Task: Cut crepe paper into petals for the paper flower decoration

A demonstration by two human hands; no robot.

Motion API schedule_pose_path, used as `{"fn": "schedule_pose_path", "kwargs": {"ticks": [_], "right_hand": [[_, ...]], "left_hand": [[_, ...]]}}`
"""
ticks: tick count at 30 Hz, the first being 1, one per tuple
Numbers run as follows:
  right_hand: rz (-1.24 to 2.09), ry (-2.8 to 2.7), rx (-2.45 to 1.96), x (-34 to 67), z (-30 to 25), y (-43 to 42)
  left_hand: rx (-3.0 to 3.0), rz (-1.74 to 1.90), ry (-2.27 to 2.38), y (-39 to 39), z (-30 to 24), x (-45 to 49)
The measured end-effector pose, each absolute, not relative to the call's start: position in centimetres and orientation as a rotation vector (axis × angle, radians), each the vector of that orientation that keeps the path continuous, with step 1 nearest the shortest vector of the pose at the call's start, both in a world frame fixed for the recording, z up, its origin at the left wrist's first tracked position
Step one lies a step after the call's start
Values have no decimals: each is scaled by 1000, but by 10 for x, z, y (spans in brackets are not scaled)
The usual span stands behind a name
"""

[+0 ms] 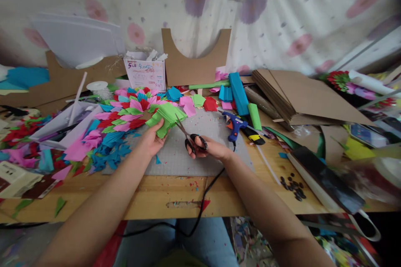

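My left hand (154, 141) pinches a folded piece of bright green crepe paper (167, 119), raised a little over the grey cutting mat (175, 164). In my right hand (203, 147) is a pair of scissors (182, 127) with black handles. Its blades are parted, and their tips meet the right edge of the green paper; whether the paper lies between them I cannot tell. Behind my left hand spreads a layered pile of pink, red, green and blue paper petals (131, 110). Small pink (187, 105) and red paper pieces (210, 104) lie behind the scissors.
A blue glue gun (233, 126) and a yellow-black utility knife (253, 135) lie right of the mat. The black cord (206, 194) crosses the table's front edge. Stacked cardboard (300, 96), black discs (294, 187) and a white tray (53, 133) flank the work area.
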State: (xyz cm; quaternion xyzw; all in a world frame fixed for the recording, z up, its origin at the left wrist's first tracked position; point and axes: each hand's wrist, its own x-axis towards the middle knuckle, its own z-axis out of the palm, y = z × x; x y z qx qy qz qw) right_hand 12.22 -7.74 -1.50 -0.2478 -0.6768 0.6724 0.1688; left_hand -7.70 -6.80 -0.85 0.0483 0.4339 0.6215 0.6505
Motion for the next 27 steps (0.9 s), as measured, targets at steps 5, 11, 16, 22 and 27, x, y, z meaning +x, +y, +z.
{"fn": "schedule_pose_path", "kwargs": {"ticks": [5,11,16,22,27], "right_hand": [[1846,-1987,-780,117,-15,-78],[1744,-2010,-859,116,-14,-79],[1673,-2038,-931,114,-10,-81],[1683,-2033,-907,114,-10,-81],[1698,-2027,-891,115,-9,-81]], "left_hand": [[205,1439,996,-71,-8,-73],[414,1597,1017,-79,-1,-60],[441,1648,1044,-81,0,-57],[459,1603,1013,-81,-2,-61],[439,1585,1028,-80,0,-62]]}}
